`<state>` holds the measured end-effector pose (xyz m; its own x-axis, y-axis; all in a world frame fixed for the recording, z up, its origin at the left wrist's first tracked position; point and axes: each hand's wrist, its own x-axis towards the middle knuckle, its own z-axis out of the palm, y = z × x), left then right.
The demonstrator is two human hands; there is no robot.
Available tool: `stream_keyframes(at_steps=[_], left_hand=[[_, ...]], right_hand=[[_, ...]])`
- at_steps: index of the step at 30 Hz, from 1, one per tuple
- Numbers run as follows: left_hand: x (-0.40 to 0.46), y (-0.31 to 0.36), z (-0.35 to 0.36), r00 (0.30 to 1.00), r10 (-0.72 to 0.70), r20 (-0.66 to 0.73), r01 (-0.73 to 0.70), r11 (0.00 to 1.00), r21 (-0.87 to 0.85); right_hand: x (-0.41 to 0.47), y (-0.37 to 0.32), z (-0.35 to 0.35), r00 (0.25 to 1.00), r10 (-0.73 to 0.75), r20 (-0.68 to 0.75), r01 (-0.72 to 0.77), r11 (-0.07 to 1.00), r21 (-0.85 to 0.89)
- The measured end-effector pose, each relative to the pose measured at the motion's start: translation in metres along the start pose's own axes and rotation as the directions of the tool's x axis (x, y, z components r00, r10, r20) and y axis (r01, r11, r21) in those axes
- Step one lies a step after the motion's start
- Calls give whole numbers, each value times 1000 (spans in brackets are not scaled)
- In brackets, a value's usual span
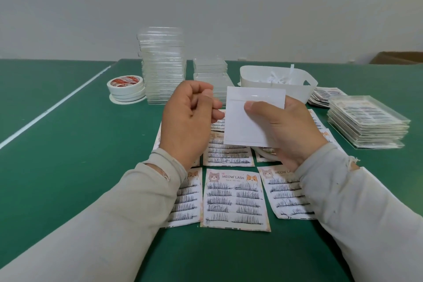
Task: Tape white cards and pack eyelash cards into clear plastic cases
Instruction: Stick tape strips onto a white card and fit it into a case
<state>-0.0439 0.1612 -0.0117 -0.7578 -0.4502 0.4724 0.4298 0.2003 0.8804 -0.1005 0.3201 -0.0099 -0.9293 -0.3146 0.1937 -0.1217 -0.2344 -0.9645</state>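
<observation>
Several eyelash cards [234, 199] lie face up in rows on the green table [68, 167] nearest the person, likely spread for quick pickup. Above them the right hand [288, 130] pinches a white card [251, 117], thumb on its face, upright for taping; a glossy strip crosses its top. The left hand [187, 119] hovers beside it, fingers curled, seemingly empty. Farther off stand tape rolls [126, 88] and stacked clear cases [162, 64].

Bare green table [68, 144] left, case stacks [162, 64] behind, bin [278, 82] right.
</observation>
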Motion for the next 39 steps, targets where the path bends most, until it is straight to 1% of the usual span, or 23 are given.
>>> stream_keyframes(at_steps=[3,5,13,19,24,29,32,39], left_hand=[[-5,-3,1,989,137,53,-144,978,154],[-6,-4,2,983,171,67,-181,964,196],[-6,-5,3,992,124,34,-128,974,185],[-6,-3,5,996,85,29,-88,984,154],[-4,-6,6,997,72,29,-77,980,186],[-5,-7,5,995,94,21,-96,983,158],[-5,-6,5,995,101,23,-104,979,173],[-3,-6,6,999,51,5,-51,987,155]], right_hand=[[2,1,-1,1000,-16,-7,16,999,-39],[3,1,-1,1000,-20,-18,19,997,-70],[0,2,0,995,-100,-31,96,989,-115],[-2,1,1,993,-112,-36,106,985,-137],[-3,1,3,988,-147,-36,139,974,-181],[-3,0,3,988,-148,-31,141,975,-173],[-3,0,3,988,-149,-34,140,974,-180],[-3,-1,4,987,-159,-28,150,970,-192]])
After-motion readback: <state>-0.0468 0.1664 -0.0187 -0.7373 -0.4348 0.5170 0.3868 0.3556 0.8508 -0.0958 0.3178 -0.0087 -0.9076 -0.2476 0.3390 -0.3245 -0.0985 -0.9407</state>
